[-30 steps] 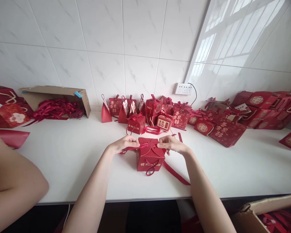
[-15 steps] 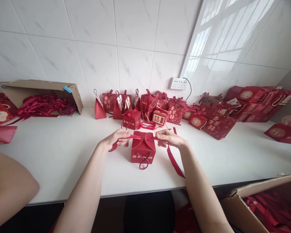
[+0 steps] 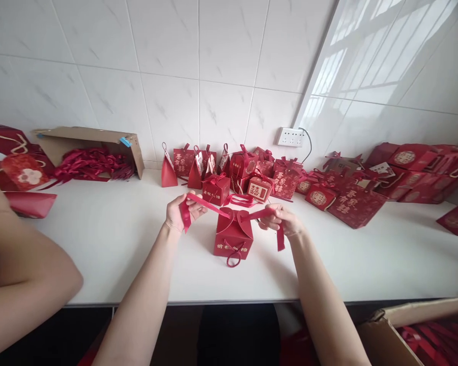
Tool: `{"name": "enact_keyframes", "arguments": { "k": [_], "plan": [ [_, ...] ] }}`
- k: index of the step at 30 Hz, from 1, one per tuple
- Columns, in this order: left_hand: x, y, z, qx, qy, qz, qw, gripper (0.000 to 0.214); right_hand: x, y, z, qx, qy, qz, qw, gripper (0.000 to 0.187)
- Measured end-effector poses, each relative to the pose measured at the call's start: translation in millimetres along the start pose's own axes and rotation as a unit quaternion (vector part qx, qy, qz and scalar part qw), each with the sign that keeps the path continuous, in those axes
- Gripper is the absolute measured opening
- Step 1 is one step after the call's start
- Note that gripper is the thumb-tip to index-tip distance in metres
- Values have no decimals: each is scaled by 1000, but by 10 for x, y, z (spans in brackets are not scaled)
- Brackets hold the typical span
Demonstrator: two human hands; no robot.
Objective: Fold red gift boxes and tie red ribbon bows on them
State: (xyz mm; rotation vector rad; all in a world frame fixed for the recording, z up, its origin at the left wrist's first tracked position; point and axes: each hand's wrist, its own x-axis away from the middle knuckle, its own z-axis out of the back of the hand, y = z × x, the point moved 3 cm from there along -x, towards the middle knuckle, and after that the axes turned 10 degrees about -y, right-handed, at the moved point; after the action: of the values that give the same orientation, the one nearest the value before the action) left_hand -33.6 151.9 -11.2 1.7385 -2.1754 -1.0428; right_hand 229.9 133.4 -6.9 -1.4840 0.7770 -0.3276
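The box (image 3: 232, 235) stands upright on the bench (image 3: 114, 234), in front of the person and between the two hands, its front lettered in gold: 前 at the left end and 锦 at the right, the middle characters partly crossed by a twisted cord (image 3: 234, 249). A ribbon (image 3: 209, 205) passes through the rounded top flaps. The left hand (image 3: 179, 212) has its fingers loosely curled, gripping one end of the ribbon, a tail of it hanging down; the right hand (image 3: 280, 219), fingers bent closed, grips the other end, its tail dangling too. Behind stand a small box (image 3: 216, 190), with gold characters too small to read surely, and a label box (image 3: 258, 190) showing 囍 on a pale panel. The near bag (image 3: 284, 180) and the large bag (image 3: 356, 203) to its right both read 吾家有囍. An emblem box (image 3: 320, 197) bears a round gold design, its characters unclear. The pouch tags (image 3: 199, 162) carry dark, unreadable print.
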Motion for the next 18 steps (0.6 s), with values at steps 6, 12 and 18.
{"name": "enact_keyframes", "arguments": {
  "k": [6,12,18],
  "plan": [
    [-40,32,3,18,22,-51,998,28,19,-110,83,-107,153,130,974,48],
    [-45,73,16,65,23,-107,992,29,40,-116,107,-166,215,215,938,29],
    [-54,48,-57,73,27,-86,993,14,70,-115,210,-178,228,229,930,11]
  ]
}}
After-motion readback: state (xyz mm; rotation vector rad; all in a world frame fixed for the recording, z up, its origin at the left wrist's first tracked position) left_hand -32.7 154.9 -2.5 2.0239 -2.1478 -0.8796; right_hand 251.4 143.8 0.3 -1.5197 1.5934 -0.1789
